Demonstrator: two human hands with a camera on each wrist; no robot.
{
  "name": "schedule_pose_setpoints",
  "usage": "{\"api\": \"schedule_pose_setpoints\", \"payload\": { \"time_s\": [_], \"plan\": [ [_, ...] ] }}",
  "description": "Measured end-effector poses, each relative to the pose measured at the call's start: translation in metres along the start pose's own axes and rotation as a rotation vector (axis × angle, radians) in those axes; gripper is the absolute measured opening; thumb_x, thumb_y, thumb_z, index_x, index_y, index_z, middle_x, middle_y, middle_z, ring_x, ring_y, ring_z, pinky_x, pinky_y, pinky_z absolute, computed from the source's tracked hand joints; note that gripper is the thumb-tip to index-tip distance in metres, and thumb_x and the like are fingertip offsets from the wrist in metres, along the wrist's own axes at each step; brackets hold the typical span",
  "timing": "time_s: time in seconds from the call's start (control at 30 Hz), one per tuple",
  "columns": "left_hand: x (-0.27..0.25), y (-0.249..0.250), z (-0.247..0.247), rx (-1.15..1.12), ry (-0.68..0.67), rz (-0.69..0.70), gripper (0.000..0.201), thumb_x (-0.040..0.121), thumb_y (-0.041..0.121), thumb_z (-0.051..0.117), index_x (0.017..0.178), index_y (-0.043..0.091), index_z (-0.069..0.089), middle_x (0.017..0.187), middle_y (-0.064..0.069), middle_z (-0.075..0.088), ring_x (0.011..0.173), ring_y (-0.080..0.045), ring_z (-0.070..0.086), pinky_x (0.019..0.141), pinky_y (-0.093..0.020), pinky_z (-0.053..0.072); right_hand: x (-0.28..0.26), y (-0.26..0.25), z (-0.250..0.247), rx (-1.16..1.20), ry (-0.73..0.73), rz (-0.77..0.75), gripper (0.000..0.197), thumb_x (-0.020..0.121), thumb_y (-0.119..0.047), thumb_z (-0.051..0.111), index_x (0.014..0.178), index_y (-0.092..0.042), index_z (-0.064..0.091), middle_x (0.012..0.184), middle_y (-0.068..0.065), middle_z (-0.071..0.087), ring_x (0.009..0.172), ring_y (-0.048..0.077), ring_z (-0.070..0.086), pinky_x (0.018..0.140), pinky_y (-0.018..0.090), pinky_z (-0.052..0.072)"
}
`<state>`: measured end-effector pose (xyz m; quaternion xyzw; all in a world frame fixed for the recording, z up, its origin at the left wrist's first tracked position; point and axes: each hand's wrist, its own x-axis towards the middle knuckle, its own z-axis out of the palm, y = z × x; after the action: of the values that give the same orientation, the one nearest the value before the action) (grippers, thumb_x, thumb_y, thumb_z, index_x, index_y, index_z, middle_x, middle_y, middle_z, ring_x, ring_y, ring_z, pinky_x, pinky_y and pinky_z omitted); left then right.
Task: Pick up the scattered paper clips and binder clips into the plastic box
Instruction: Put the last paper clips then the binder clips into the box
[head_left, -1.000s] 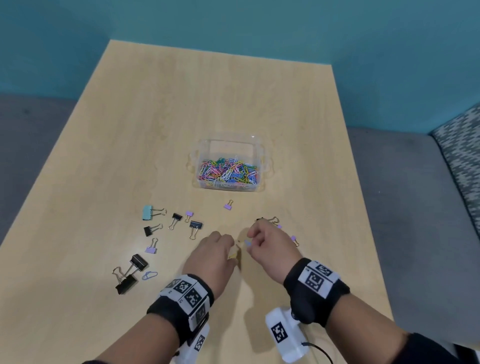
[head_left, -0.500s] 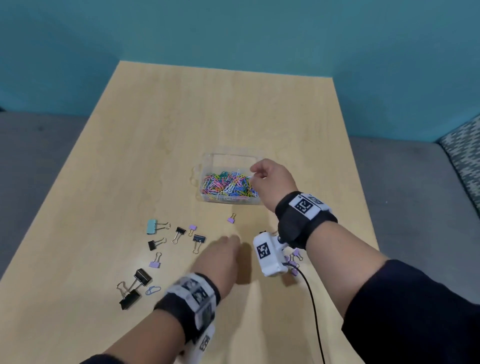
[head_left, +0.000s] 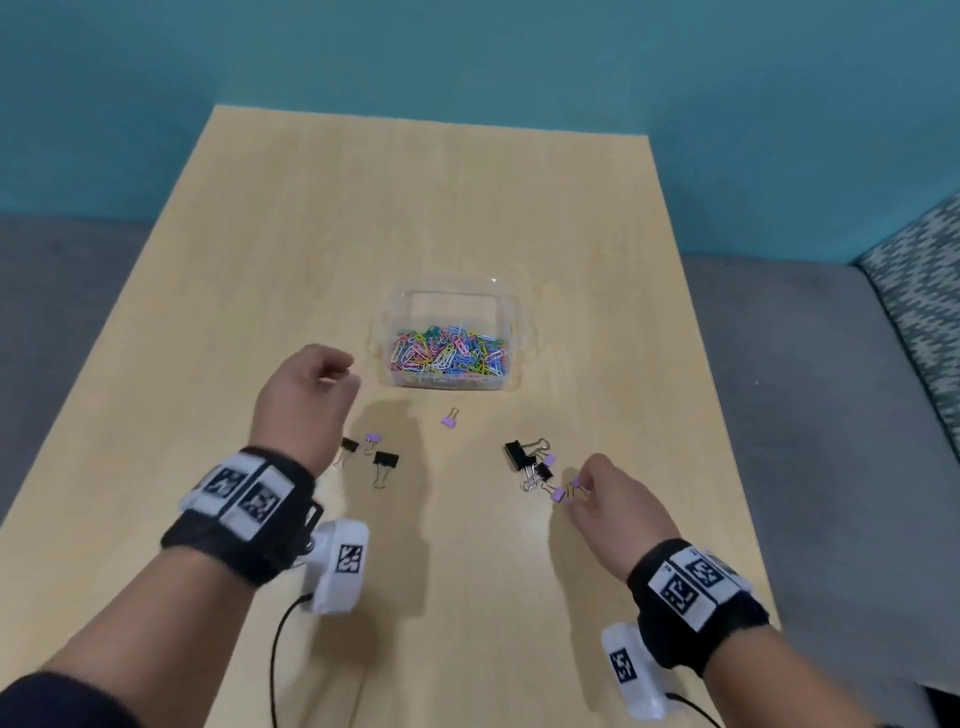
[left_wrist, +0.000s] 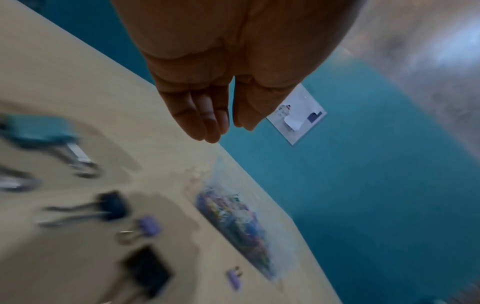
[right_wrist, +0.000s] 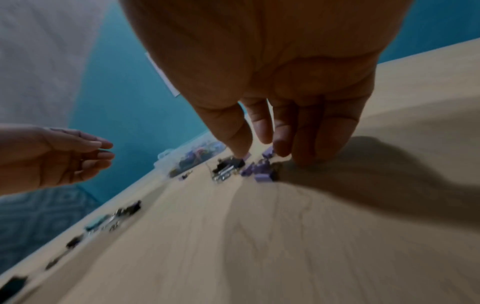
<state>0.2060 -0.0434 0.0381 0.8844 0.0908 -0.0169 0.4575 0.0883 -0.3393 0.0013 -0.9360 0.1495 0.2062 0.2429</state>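
Observation:
A clear plastic box (head_left: 511, 312) holding several coloured paper clips (head_left: 449, 353) stands mid-table. My left hand (head_left: 343, 371) hovers just left of the box, fingers and thumb close together and nearly straight, and nothing shows between them (left_wrist: 228, 131). My right hand (head_left: 579, 491) is down at a cluster of black binder clips (head_left: 519, 454) and small purple binder clips (head_left: 557, 494). Its fingertips (right_wrist: 281, 150) touch among the purple ones, with the thumb a little apart. A lone purple clip (head_left: 449, 420) lies in front of the box. More black clips (head_left: 385, 460) lie by my left wrist.
The wooden table (head_left: 415, 208) ends near my right forearm, with grey floor beyond it. A patterned cushion (head_left: 924, 291) sits at the far right. My left arm hides the clips on the near left. Cables trail from both wrist cameras.
My right hand left the box and came down to the clip cluster on the right. My left hand lifted off the table and moved up beside the box.

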Motion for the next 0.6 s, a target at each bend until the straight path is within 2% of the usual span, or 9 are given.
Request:
{"api": "schedule_pose_setpoints", "payload": {
  "time_s": [0.07,0.13,0.27,0.37,0.47,0.53,0.6],
  "plan": [
    [-0.023,-0.017,-0.022,0.066,0.018,-0.060,0.015,0.085,0.016,0.059,0.099,0.019,0.064,0.089,0.000,0.067,0.079,-0.022,0.062,0.075,-0.034,0.050,-0.005,0.000,0.010,-0.057,-0.027,-0.023,0.017,0.087,-0.033,0.053,0.091,-0.027,0.037,0.088,-0.009,0.050,0.073,0.015,0.051,0.053,0.025,0.033],
    [-0.046,-0.038,-0.044,0.141,0.053,-0.130,0.015,0.086,0.017,0.058,0.100,0.019,0.064,0.090,0.000,0.067,0.080,-0.023,0.061,0.073,-0.033,0.047,-0.007,-0.003,0.016,-0.101,-0.014,-0.030,0.018,0.087,-0.031,0.053,0.092,-0.028,0.036,0.092,-0.006,0.051,0.078,0.017,0.054,0.057,0.029,0.036],
    [-0.084,-0.087,-0.077,0.359,0.111,-0.274,0.019,0.087,0.021,0.058,0.105,0.017,0.063,0.097,-0.005,0.064,0.082,-0.023,0.055,0.073,-0.035,0.042,-0.008,-0.008,0.021,-0.172,0.026,-0.018,0.012,0.090,-0.020,0.044,0.089,-0.023,0.033,0.088,0.001,0.049,0.071,0.023,0.050,0.058,0.032,0.038],
    [-0.109,-0.109,-0.082,0.509,0.071,-0.293,0.019,0.087,0.027,0.058,0.100,0.015,0.060,0.090,-0.005,0.060,0.073,-0.021,0.053,0.065,-0.033,0.040,-0.010,-0.010,0.020,-0.207,-0.001,-0.015,0.015,0.085,-0.015,0.044,0.090,-0.023,0.032,0.083,0.000,0.045,0.068,0.023,0.049,0.057,0.032,0.038],
    [-0.126,-0.113,-0.072,0.575,-0.019,-0.311,0.023,0.085,0.041,0.059,0.090,0.020,0.052,0.085,-0.001,0.054,0.065,-0.017,0.051,0.058,-0.032,0.038,-0.013,-0.012,0.017,-0.263,-0.029,-0.008,0.018,0.082,-0.016,0.046,0.093,-0.022,0.033,0.080,-0.001,0.044,0.066,0.020,0.049,0.055,0.032,0.040],
    [-0.130,-0.111,-0.064,0.582,-0.071,-0.329,0.029,0.080,0.044,0.063,0.092,0.024,0.047,0.089,0.001,0.049,0.066,-0.016,0.050,0.058,-0.031,0.037,-0.017,-0.013,0.012,-0.210,-0.034,0.020,0.021,0.081,-0.017,0.048,0.097,-0.021,0.035,0.080,-0.003,0.047,0.064,0.017,0.050,0.053,0.030,0.039],
    [-0.132,-0.109,-0.059,0.590,-0.091,-0.327,0.029,0.080,0.042,0.064,0.094,0.025,0.047,0.090,0.003,0.045,0.066,-0.017,0.050,0.059,-0.030,0.036,-0.018,-0.008,0.009,-0.055,-0.022,0.070,0.023,0.080,-0.017,0.053,0.097,-0.022,0.039,0.081,-0.007,0.051,0.062,0.014,0.053,0.051,0.028,0.036]
  ]
}}
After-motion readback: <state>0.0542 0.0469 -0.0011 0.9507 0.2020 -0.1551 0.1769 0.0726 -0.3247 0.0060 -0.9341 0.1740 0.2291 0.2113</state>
